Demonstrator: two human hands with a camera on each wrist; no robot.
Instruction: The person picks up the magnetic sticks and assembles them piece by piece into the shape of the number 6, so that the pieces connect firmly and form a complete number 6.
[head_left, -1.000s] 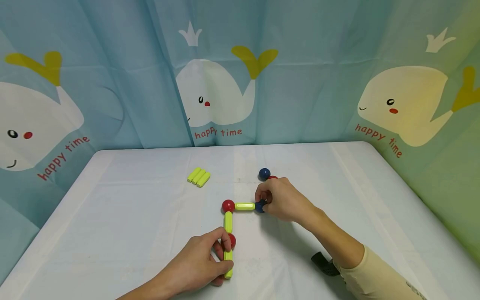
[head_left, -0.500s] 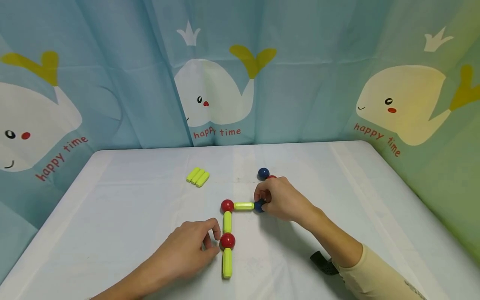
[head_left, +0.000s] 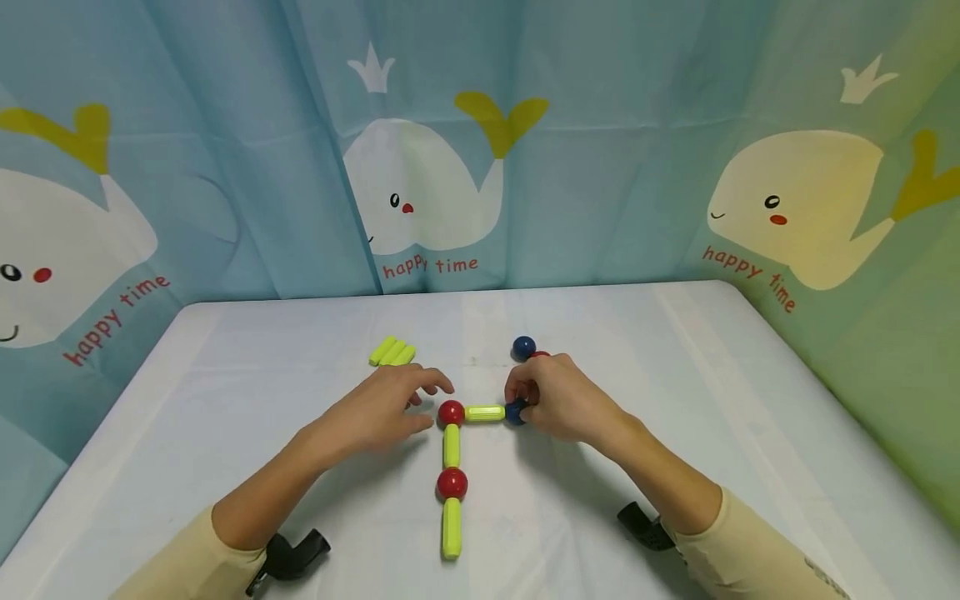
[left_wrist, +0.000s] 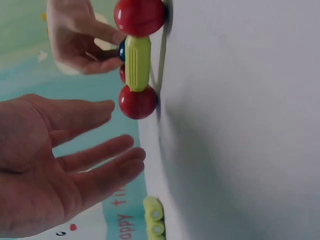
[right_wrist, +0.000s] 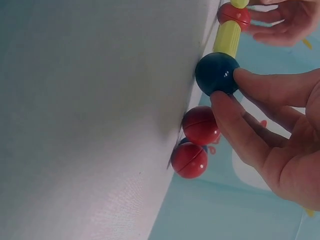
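Observation:
My right hand [head_left: 566,402] pinches a dark blue ball [right_wrist: 217,74] between thumb and fingertips. A yellow-green rod [head_left: 484,413] joins this ball to a red corner ball [head_left: 452,413]. From that corner, a second rod [head_left: 451,447] runs toward me to another red ball [head_left: 452,484], and a third rod [head_left: 452,530] extends from it, making an L-shaped chain on the table. Just left of the corner ball hovers my left hand [head_left: 382,410], fingers spread and holding nothing; the left wrist view shows its fingertips [left_wrist: 135,162] apart from the red ball.
Several loose yellow-green rods [head_left: 392,352] lie side by side behind my left hand. Beyond my right hand sit a spare blue ball [head_left: 523,347] and red balls [right_wrist: 189,160]. A patterned curtain [head_left: 615,192] hangs behind the white table [head_left: 225,375].
My left hand has let go of the nearest rod and red ball, then moved away from me to beside the corner ball. The right hand stays on the blue ball.

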